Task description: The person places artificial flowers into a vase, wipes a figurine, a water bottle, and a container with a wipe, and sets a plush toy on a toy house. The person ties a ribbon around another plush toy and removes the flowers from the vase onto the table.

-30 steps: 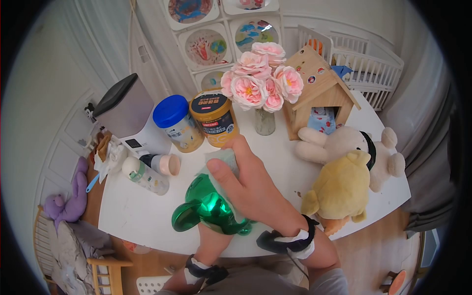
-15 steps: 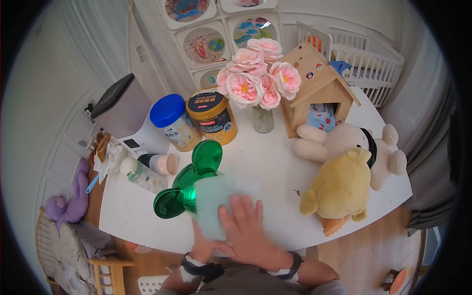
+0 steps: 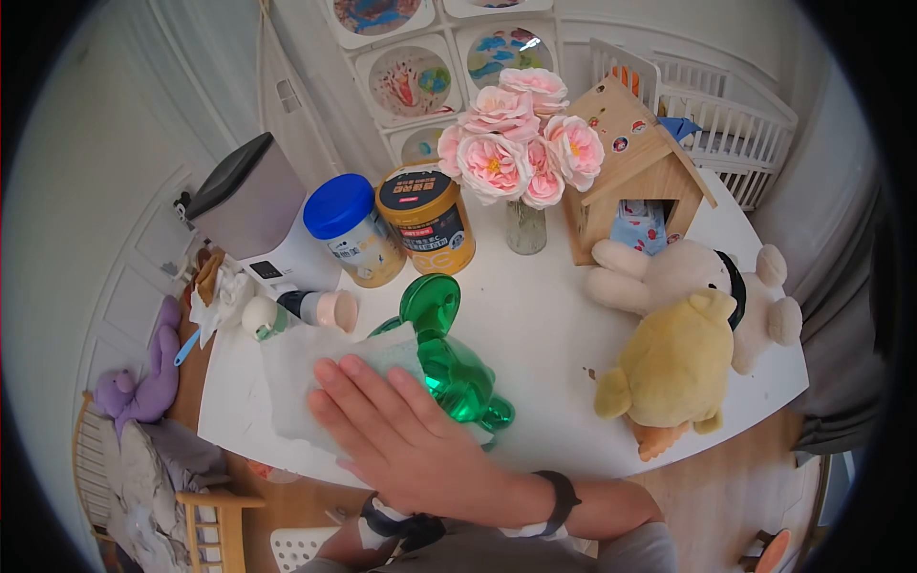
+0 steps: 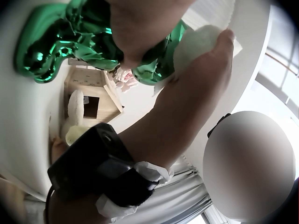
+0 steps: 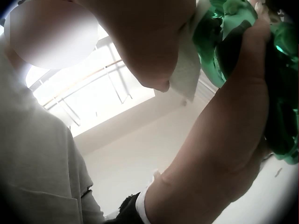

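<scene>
A shiny metallic green figurine (image 3: 460, 382) with large round ears is held tilted over the white table. My right hand (image 3: 396, 439) lies with straight fingers across a thin white wipe (image 3: 296, 377), which covers the figurine's left part in the head view. My left hand (image 5: 256, 49) grips the figurine from below; in the head view it is hidden behind my right hand. The left wrist view shows the figurine's legs (image 4: 44, 56) beside my left hand, and the wipe (image 4: 198, 44) under the fingers of my right hand.
A blue-lidded tub (image 3: 353, 229), a yellow tub (image 3: 427, 220) and a vase (image 3: 525, 229) of pink roses (image 3: 521, 143) stand behind. Left are a bottle (image 3: 261, 319) and a pinkish cup (image 3: 336, 310). Right are a wooden house (image 3: 635, 177) and plush toys (image 3: 673, 358).
My right hand and the wipe moved from the figurine's right side to its left. The figurine has turned and shifted right; its one ear now shows at the top. The head view has shifted slightly.
</scene>
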Available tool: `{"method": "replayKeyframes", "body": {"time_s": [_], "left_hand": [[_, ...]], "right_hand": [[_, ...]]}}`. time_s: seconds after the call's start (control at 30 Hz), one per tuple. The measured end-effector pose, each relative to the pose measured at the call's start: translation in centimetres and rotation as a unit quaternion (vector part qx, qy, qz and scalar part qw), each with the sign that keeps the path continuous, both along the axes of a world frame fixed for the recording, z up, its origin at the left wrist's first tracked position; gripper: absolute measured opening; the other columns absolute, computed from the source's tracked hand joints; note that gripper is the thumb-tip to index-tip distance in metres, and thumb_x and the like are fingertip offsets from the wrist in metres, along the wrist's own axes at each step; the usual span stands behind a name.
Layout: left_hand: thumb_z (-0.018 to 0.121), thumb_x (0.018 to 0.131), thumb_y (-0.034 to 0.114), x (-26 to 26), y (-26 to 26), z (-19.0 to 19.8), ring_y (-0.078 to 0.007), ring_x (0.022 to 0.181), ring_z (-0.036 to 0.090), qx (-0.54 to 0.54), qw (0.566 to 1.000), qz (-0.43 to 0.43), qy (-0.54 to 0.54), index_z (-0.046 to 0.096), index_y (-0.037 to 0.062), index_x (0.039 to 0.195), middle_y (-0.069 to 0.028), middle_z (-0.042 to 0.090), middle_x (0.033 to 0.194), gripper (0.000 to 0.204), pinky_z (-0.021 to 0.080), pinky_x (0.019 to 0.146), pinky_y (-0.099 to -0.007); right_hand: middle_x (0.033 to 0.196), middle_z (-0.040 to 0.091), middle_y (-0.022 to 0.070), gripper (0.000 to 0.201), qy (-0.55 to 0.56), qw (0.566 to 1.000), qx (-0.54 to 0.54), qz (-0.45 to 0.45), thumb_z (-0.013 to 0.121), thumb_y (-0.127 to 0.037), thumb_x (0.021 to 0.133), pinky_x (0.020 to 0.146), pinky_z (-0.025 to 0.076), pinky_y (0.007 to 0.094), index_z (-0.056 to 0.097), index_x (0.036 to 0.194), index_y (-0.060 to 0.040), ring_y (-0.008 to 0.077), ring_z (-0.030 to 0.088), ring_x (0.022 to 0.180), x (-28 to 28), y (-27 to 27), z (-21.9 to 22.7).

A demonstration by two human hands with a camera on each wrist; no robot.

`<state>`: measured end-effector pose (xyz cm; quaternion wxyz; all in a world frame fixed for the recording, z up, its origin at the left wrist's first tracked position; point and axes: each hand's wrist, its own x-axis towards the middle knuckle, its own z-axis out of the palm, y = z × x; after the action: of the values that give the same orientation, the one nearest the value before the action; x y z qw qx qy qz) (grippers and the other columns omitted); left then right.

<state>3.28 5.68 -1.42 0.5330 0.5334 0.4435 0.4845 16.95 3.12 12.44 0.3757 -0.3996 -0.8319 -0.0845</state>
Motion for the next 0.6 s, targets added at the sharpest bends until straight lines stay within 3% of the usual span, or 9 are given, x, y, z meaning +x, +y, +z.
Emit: {"method": "replayKeyframes", "body": {"time_s": [0.07,0.2,0.27,0.37,0.4,0.47,0.5,0.57,0.6], "left_hand": [[0.077,0.077,0.015,0.0,0.2,-0.1,-0.0233,0.104,0.061,-0.011,1.000,0.001,-0.010,0.060,-0.0002,0.117,-0.0122,0.063,0.117,0.046,0.048,0.090,-0.0399],[0.077,0.078,0.015,0.0,-0.2,0.1,-0.0228,0.104,0.061,-0.036,0.999,0.005,-0.028,0.060,-0.0001,0.116,-0.0120,0.064,0.116,0.045,0.048,0.090,-0.0395],[0.077,0.078,0.015,-0.2,-0.4,0.3,-0.0226,0.103,0.061,-0.046,0.998,0.013,-0.038,0.060,-0.0001,0.116,-0.0118,0.064,0.116,0.044,0.048,0.089,-0.0393],[0.076,0.078,0.015,0.1,-0.7,0.5,-0.0223,0.103,0.061,-0.065,0.996,0.016,-0.055,0.060,-0.0001,0.116,-0.0117,0.064,0.115,0.044,0.048,0.089,-0.0391],[0.076,0.078,0.015,0.3,-0.8,0.5,-0.0222,0.103,0.061,-0.071,0.996,0.014,-0.061,0.060,0.0000,0.116,-0.0116,0.064,0.115,0.043,0.048,0.089,-0.0390],[0.076,0.079,0.015,0.7,-1.1,0.6,-0.0220,0.102,0.061,-0.084,0.994,0.011,-0.073,0.060,0.0000,0.116,-0.0115,0.064,0.114,0.043,0.048,0.089,-0.0388],[0.076,0.079,0.015,0.9,-1.2,0.8,-0.0219,0.102,0.061,-0.090,0.993,0.009,-0.080,0.060,0.0000,0.116,-0.0114,0.064,0.114,0.043,0.048,0.089,-0.0387],[0.076,0.079,0.015,1.8,-1.7,1.3,-0.0217,0.102,0.061,-0.102,0.991,0.004,-0.092,0.061,0.0000,0.115,-0.0113,0.064,0.114,0.042,0.048,0.089,-0.0385],[0.072,0.081,0.011,3.1,-1.7,3.2,-0.0177,0.099,0.061,-0.064,0.993,0.013,-0.103,0.062,0.0001,0.112,-0.0089,0.065,0.108,0.034,0.049,0.087,-0.0354]], "right_hand": [[0.158,0.033,0.0135,0.066,-0.049,0.996,0.042,-0.060,0.047,-0.036,0.093,0.121,0.014,0.0450,0.039,0.148,-0.0002,0.0277,0.027,0.148,-0.6,0.3,-0.8],[0.158,0.034,0.0091,0.060,-0.110,0.990,0.038,-0.079,0.044,-0.029,0.093,0.122,0.013,0.0453,0.042,0.149,-0.0067,0.0243,0.024,0.149,-1.3,-0.3,-3.4],[0.152,0.044,0.0107,0.058,-0.085,0.982,0.108,-0.127,0.052,-0.044,0.089,0.114,0.026,0.0488,0.056,0.138,-0.0129,0.0248,0.042,0.138,-1.1,-0.5,-5.4],[0.143,0.052,0.0076,0.060,-0.064,0.985,0.103,-0.119,0.056,-0.050,0.084,0.112,0.028,0.0531,0.060,0.134,-0.0178,0.0278,0.043,0.133,0.2,-1.9,-7.7],[0.143,0.052,0.0076,0.060,-0.065,0.985,0.102,-0.120,0.056,-0.050,0.084,0.112,0.028,0.0531,0.060,0.134,-0.0178,0.0278,0.043,0.133,0.4,-2.6,-9.1],[0.137,0.052,0.0147,0.068,0.009,0.997,0.032,-0.075,0.057,-0.058,0.084,0.110,0.026,0.0615,0.059,0.133,-0.0115,0.0371,0.038,0.133,0.8,-3.9,-11.8],[0.137,0.052,0.0147,0.068,0.008,0.997,0.031,-0.076,0.057,-0.058,0.084,0.110,0.026,0.0615,0.059,0.133,-0.0115,0.0371,0.038,0.133,1.4,-4.0,-11.7],[0.139,0.045,0.0242,0.070,0.094,0.988,-0.099,-0.068,0.058,-0.055,0.087,0.113,0.023,0.0627,0.054,0.128,0.0010,0.0437,0.038,0.135,2.5,-4.2,-11.2],[0.139,0.045,0.0242,0.070,0.094,0.988,-0.099,-0.071,0.058,-0.055,0.087,0.113,0.023,0.0627,0.054,0.128,0.0010,0.0437,0.038,0.135,2.7,-3.9,-10.7]]}}
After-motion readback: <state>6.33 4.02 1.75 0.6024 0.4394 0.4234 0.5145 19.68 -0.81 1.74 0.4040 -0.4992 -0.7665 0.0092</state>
